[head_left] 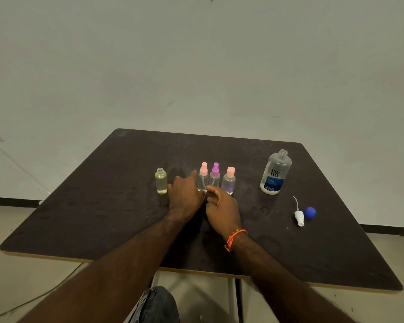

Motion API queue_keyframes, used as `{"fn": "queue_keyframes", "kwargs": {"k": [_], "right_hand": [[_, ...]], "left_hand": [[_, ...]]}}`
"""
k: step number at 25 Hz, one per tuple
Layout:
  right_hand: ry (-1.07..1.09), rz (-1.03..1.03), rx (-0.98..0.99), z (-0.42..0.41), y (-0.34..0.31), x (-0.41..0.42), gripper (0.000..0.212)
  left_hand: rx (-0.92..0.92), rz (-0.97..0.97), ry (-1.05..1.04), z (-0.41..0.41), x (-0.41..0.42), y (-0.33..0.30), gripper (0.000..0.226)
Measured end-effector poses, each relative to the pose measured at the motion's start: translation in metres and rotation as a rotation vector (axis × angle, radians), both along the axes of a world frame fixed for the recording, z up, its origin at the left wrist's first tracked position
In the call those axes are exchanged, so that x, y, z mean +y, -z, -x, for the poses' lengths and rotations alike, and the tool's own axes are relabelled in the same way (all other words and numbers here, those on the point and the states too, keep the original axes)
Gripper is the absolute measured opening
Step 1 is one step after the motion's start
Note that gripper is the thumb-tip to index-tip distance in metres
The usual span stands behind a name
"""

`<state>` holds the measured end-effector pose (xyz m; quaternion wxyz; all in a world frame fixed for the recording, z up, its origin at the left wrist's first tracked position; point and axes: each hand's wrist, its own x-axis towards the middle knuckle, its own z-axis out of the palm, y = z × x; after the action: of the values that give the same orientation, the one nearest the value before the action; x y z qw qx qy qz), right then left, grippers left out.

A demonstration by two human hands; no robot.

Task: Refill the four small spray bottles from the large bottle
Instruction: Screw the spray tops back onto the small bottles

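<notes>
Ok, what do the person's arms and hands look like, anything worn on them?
Both forearms are bare, with no sleeves or gloves in view. The right hand has an orange braided band round its wrist. The left hand and its wrist wear nothing visible, no watch or rings.

Dark table (pixel 79 217) carries bottles, sprayer, blue cap.

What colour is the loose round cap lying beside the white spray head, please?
Blue cap, clearest in the head view.

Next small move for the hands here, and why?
Probably the right hand reaches for the white spray head lying by the blue cap, to screw it onto the open small bottle, which holds liquid; the other three already wear their tops.
</notes>
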<state>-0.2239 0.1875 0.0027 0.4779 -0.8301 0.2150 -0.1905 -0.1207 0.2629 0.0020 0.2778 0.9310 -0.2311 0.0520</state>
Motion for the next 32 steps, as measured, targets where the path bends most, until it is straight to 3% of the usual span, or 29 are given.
{"fn": "queue_keyframes", "kwargs": {"k": [5,7,11,14,19,25,32], "right_hand": [[0.021,0.089,0.059,0.027,-0.003,-0.014,0.047],[0.042,0.090,0.062,0.036,-0.007,-0.016,0.046],[0.012,0.108,0.055,0.046,-0.006,-0.011,0.043],[-0.030,0.151,0.066,0.050,-0.001,-0.008,0.041],[-0.045,0.168,0.091,0.053,0.003,-0.010,0.040],[-0.035,0.184,0.072,0.058,0.005,-0.003,0.036],[0.117,0.226,0.079,0.090,0.017,-0.013,0.031]], "left_hand": [[-0.233,0.268,-0.129,0.025,0.032,-0.005,0.017],[-0.254,0.336,-0.249,0.022,0.047,-0.003,0.032],[0.120,0.246,-0.418,-0.010,0.064,-0.003,0.074],[0.242,0.265,-0.346,-0.039,0.068,0.003,0.062],[0.240,0.306,-0.260,-0.051,0.074,0.007,0.042],[0.153,0.259,-0.069,-0.002,0.070,0.008,0.045],[0.172,0.240,0.209,0.071,0.029,0.015,0.032]]}}
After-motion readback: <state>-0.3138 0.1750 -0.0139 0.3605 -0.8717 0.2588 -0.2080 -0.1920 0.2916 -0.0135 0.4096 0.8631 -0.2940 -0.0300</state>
